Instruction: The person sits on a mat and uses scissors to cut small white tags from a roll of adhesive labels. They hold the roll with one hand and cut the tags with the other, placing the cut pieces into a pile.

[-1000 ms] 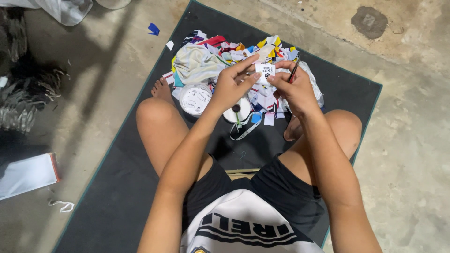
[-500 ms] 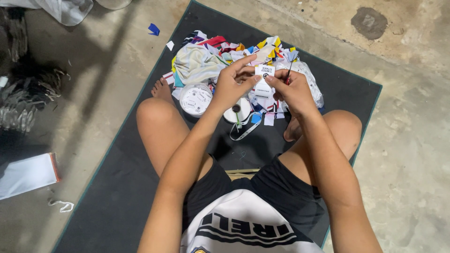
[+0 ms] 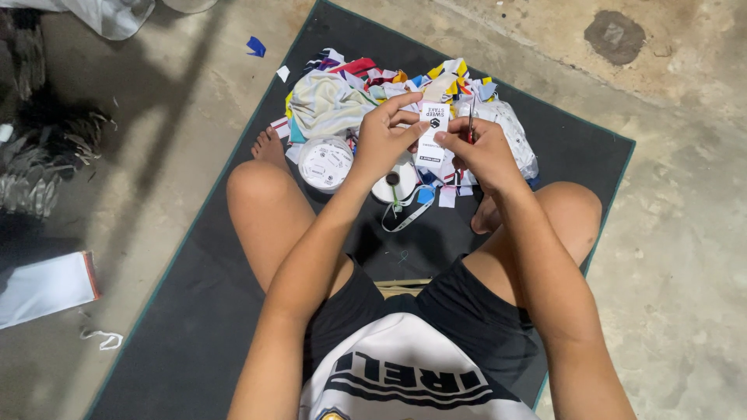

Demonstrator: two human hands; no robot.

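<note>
Between both pinching hands [image 3: 436, 140], white label [image 3: 433, 134]

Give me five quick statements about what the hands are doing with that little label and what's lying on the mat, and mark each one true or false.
1. Both hands hold a small white label. True: the left hand and right hand pinch it between them.
2. The right hand also has a thin red-handled tool in its grip. True.
3. The person sits on a bright yellow mat. False: the mat is dark, nearly black.
4. A pile of colourful scraps lies on the mat beyond the hands. True.
5. The round white tub is stacked on top of the label. False: it rests on the mat beside the left knee.
</note>
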